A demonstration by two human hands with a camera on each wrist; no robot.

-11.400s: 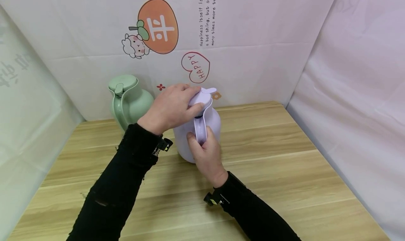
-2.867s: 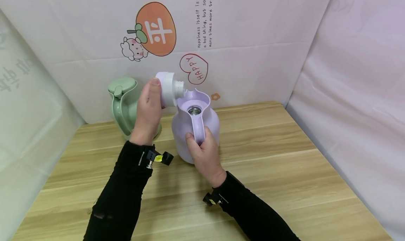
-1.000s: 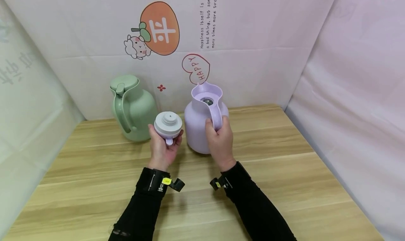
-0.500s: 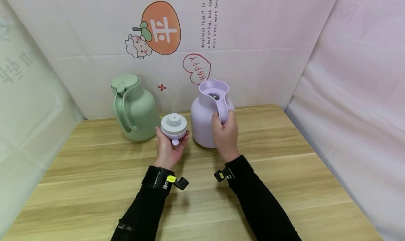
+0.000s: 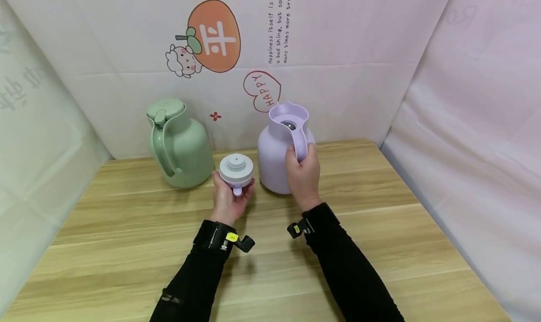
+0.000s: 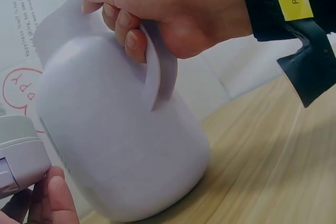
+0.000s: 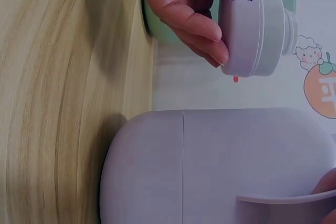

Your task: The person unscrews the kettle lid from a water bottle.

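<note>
My left hand (image 5: 228, 202) holds a lilac-and-white jug lid (image 5: 236, 171) upside down, its stepped white stopper facing up and its lilac lever pointing toward me. To the right of it, my right hand (image 5: 305, 176) grips the handle (image 5: 299, 144) of a lilac thermos jug (image 5: 274, 160). The jug stands on the table with its neck uncovered, and a shiny round mouth (image 5: 289, 125) shows inside. In the right wrist view, fingertips (image 7: 212, 51) of the left hand press the side of the lid, which is apart from the jug.
A green thermos jug (image 5: 186, 153) with its lid on stands at the back left, close to the left hand. Behind the wood-grain table (image 5: 127, 247) hangs a printed white cloth (image 5: 338, 40), with more pale cloth at both sides.
Earlier the lid sat on the lilac jug under my left hand; it was lifted off and turned upside down. Over the last second, both hands, lid and jug have shifted right, the jug also backward.
</note>
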